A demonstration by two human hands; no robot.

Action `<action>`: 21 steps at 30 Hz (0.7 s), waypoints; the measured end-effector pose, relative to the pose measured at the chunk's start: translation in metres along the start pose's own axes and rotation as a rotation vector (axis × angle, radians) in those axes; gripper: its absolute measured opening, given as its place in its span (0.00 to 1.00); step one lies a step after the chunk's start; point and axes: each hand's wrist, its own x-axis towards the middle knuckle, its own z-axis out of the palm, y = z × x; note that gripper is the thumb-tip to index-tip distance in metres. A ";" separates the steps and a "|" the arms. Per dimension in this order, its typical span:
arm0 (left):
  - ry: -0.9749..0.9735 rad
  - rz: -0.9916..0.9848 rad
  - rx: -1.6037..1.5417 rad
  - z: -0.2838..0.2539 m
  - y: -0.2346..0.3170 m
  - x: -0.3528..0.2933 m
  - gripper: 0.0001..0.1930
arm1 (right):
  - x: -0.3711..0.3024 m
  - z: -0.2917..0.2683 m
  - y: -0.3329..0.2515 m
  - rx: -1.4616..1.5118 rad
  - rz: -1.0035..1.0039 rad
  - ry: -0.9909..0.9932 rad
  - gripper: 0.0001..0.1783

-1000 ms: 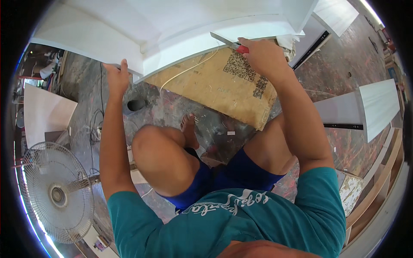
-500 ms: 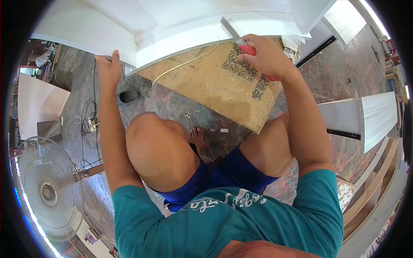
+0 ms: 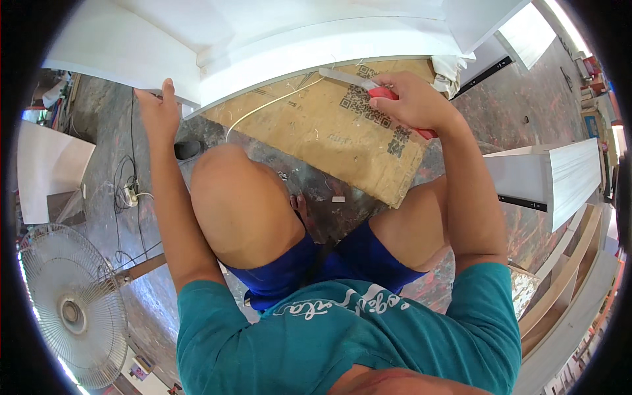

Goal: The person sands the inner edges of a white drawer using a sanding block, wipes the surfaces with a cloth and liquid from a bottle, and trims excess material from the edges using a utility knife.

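In my right hand (image 3: 418, 102) is a red-handled utility knife (image 3: 383, 93), its long grey blade pointing left. The blade is below the front edge of a white cabinet (image 3: 283, 64) and over a brown cardboard sheet (image 3: 329, 125), apart from the cabinet edge. At the far left, my left hand (image 3: 158, 112) grips the lower edge of the cabinet's white side panel (image 3: 131, 49), thumb upright; some of its fingers are hidden. A thin white strip (image 3: 270, 101) curls across the cardboard, its upper end near the blade tip.
A standing fan (image 3: 72, 309) is at lower left, near cables (image 3: 131, 191) on the floor. White drawers with black slides (image 3: 520, 203) stand at right. A dark sandal (image 3: 189, 150) lies near my left arm, and a whitish cloth (image 3: 447, 74) hangs by the cabinet's right end.
My right hand lowered the knife from the cabinet edge, and the blade swung from pointing up to pointing left. My left hand stays at the panel edge. The view shifted slightly.
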 end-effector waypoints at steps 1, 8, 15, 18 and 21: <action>0.002 -0.039 -0.073 0.001 0.006 -0.002 0.30 | -0.001 -0.001 0.000 -0.028 -0.003 0.053 0.17; 0.010 -0.083 -0.083 0.000 0.008 -0.003 0.30 | 0.009 0.009 0.017 -0.197 -0.142 0.138 0.22; 0.018 -0.092 -0.075 0.001 0.007 -0.005 0.31 | 0.009 0.022 0.008 -0.202 -0.137 0.192 0.24; 0.011 -0.094 -0.097 0.002 0.012 -0.007 0.31 | 0.004 0.026 -0.001 -0.282 -0.136 0.210 0.24; 0.018 -0.136 -0.053 0.000 0.016 -0.007 0.31 | -0.004 0.025 -0.006 -0.408 -0.206 0.229 0.21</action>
